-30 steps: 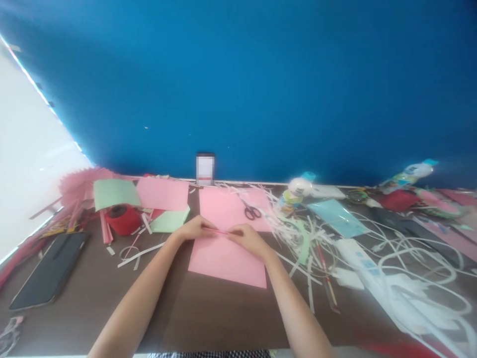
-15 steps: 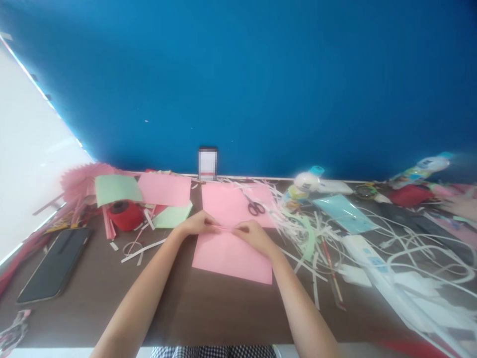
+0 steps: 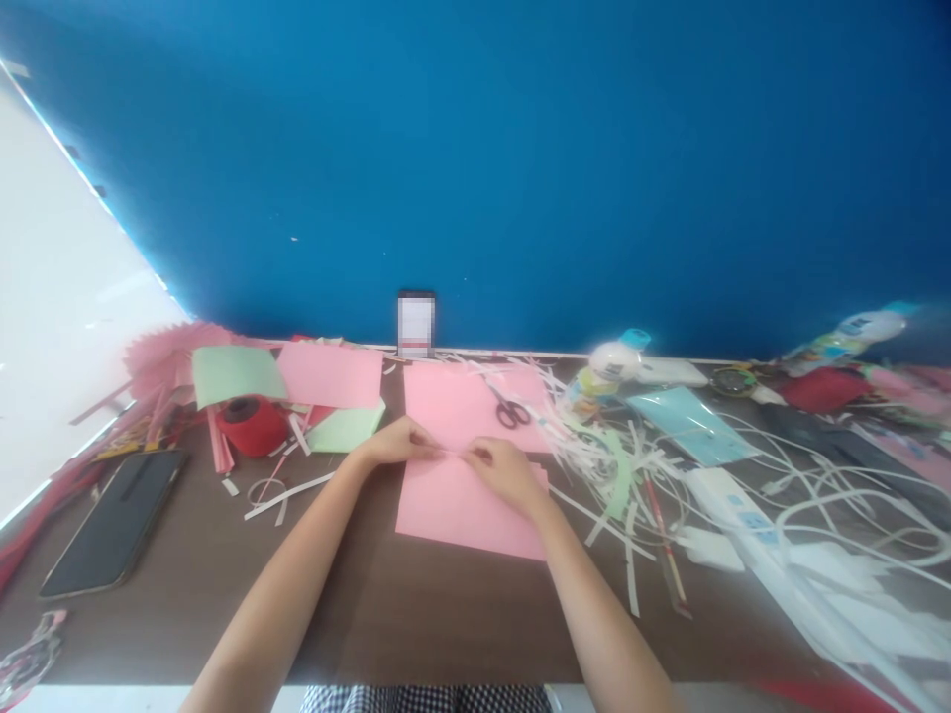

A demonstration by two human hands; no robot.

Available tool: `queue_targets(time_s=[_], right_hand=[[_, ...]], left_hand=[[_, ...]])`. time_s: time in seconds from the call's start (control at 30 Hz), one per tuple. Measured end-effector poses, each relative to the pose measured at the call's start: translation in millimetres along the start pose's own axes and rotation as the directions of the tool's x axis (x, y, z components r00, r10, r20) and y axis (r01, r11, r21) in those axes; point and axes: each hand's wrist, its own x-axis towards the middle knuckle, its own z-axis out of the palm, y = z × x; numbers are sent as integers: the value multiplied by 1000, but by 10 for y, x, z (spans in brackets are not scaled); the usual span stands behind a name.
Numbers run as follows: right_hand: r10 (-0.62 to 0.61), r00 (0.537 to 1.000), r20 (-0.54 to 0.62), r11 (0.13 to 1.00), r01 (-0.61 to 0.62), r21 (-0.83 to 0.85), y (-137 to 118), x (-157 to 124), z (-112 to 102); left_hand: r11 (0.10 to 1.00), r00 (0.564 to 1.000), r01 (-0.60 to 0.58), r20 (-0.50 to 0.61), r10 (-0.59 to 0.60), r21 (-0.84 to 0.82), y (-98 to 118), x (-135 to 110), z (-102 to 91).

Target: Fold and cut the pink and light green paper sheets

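A sheet of pink paper [image 3: 470, 510] lies at the middle of the table, its far edge pinched between my two hands. My left hand [image 3: 402, 442] is closed, with thumb and fingertips together at that edge. From the right, my right hand [image 3: 506, 469] pinches the same edge with its fingers bent, close to the left fingertips. Exactly how the paper is folded between the fingers is too small to make out. Just beyond my hands is another pink sheet [image 3: 438, 396]. Dark-handled scissors [image 3: 511, 412] rest on its right part.
At left are a black phone [image 3: 115, 525], a red spool [image 3: 253, 426] and green paper [image 3: 238, 376]. On the right lie white paper strips [image 3: 586, 446], a glue bottle [image 3: 613, 366], a brush [image 3: 665, 545], a power strip [image 3: 735, 515] and tangled cables. A blue wall stands behind.
The near pink sheet has swung slightly to the right, and its right corner now shows beside my right wrist. Both hands keep their pinch and have barely moved.
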Motion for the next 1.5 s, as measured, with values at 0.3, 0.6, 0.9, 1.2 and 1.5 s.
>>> queue_targets(time_s=[0.3, 0.6, 0.9, 1.2, 1.5], right_hand=[[-14, 1000, 28, 1000, 14, 1, 2, -11, 37], [-32, 999, -15, 999, 32, 40, 67, -12, 3], [-53, 998, -29, 998, 54, 33, 67, -7, 11], [2, 1000, 8, 994, -3, 113, 163, -47, -94], [40, 998, -56, 991, -33, 131, 319, -47, -213]], left_hand=[[999, 1000, 22, 18, -23, 25, -35, -4, -37], [998, 999, 40, -17, -41, -55, 20, -70, -113], [1000, 999, -24, -49, 25, 8, -11, -46, -36], [994, 989, -23, -144, 38, 104, 20, -61, -34], [989, 982, 26, -187, 1, 144, 7, -128, -139]])
